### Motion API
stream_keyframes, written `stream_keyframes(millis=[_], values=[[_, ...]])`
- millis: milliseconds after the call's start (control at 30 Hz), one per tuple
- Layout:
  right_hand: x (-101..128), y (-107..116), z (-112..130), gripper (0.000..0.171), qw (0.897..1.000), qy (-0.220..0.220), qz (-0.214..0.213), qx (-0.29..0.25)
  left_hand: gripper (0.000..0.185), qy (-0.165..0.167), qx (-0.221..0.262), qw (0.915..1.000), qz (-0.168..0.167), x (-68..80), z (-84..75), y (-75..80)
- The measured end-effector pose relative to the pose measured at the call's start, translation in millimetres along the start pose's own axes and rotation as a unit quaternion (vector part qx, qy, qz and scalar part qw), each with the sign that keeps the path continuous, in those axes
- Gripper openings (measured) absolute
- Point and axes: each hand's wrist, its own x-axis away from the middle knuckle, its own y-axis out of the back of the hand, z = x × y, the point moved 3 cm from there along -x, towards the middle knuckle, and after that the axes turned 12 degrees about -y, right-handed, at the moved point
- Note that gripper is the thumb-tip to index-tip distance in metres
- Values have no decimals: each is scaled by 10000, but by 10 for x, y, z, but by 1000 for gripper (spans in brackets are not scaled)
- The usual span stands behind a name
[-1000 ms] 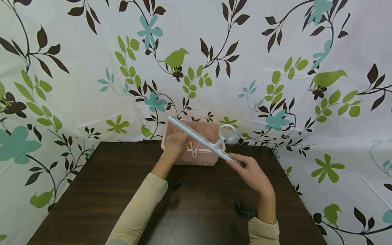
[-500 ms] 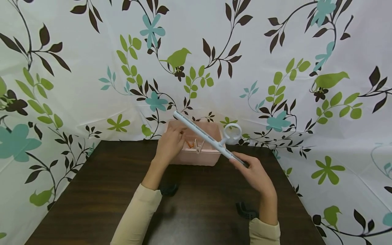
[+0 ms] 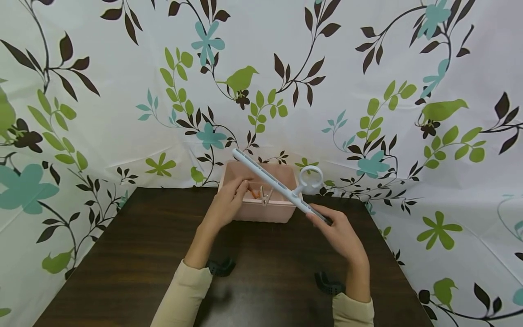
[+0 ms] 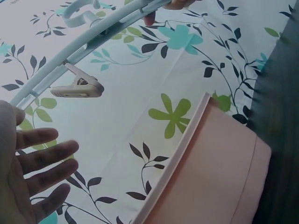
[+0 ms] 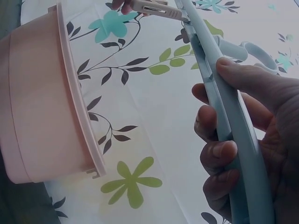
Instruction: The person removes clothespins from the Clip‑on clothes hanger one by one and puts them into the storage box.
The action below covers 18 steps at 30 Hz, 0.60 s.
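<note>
My right hand (image 3: pixel 341 234) grips one end of a pale blue hanger bar (image 3: pixel 269 179), thumb on one side and fingers curled round the other in the right wrist view. A round hook ring (image 3: pixel 310 177) sticks out from the bar, which slants up to the left over a pink bin (image 3: pixel 261 213). From the bar hangs a beige clothespin (image 4: pixel 79 87), also seen in the right wrist view. My left hand (image 3: pixel 226 202) is at the bin's left side, below the bar. Its fingers (image 4: pixel 46 156) are spread and straight in the left wrist view, apart from the clothespin.
The bin stands at the far edge of a dark wooden table (image 3: pixel 135 254), against a patterned cloth backdrop (image 3: pixel 122 91). Small orange things (image 3: pixel 254 193) lie inside it. Black wrist-worn pieces (image 3: pixel 220 267) show by both forearms.
My left hand has drawn left and back toward me from over the bin, and its curled fingers have loosened. The bar has shifted slightly right, still in my right hand.
</note>
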Motion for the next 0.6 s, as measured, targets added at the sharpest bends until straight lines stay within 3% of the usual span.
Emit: stream_keyframes(millis=[167,333,600], values=[[-7,-25,5,41,10000,-5,68,-54,46,-179,606,9979,106,33,64,-20],[-17,-44,-1,42,9999,-39,89,-35,40,-318,1360,9898,275,86,97,-44],[-49,-73,-17,40,9999,12,99,19,35,-146,1940,9792,581,200,160,-162]])
